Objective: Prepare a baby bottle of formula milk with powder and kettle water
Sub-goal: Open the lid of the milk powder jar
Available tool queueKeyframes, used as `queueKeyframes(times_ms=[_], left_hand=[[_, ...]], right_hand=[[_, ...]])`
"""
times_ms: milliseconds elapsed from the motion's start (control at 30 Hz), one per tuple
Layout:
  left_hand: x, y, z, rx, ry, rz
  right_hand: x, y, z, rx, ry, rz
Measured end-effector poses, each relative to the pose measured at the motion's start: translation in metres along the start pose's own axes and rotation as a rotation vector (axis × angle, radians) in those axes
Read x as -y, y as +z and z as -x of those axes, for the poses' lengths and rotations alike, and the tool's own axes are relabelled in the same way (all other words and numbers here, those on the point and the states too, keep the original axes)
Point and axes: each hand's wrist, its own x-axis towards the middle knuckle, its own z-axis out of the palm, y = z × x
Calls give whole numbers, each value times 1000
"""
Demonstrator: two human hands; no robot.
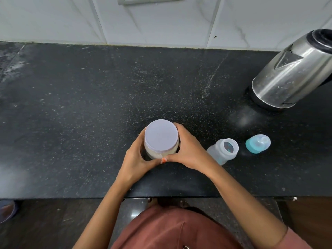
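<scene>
A jar of pale formula powder (161, 141), closed with a flat white lid (160, 135), stands upright on the black speckled bench (89, 105), near its front edge and about midway along it. The jar is gripped from both sides: the left hand (138, 157) is curled round its left wall, and the right hand (188, 150) is wrapped round its right wall, with the two thumbs meeting at the near side. Just right of the right hand an open, translucent baby bottle (223, 150) is seen, its mouth bare. Further right, apart from the bottle, a teal collar with its clear teat (257, 143) rests on the bench. At the far right a stainless-steel kettle (291, 72) stands on a black base, close to the white tiled wall (161, 20).
</scene>
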Motion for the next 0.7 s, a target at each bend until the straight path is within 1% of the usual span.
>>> queueKeyframes(times_ms=[100,167,300,500,567,700], left_hand=[[5,3,0,49,-26,56],[5,9,1,57,-43,93],[-3,22,2,-27,-50,175],[-5,30,2,-123,-41,187],[-5,29,1,-140,-31,167],[-2,30,-1,-157,-38,63]], right_hand=[[3,-3,0,24,18,52],[11,-7,0,57,25,148],[34,-14,0,120,1,387],[61,-4,-7,73,-96,846],[65,-1,-11,69,-121,901],[67,-1,-14,66,-186,909]])
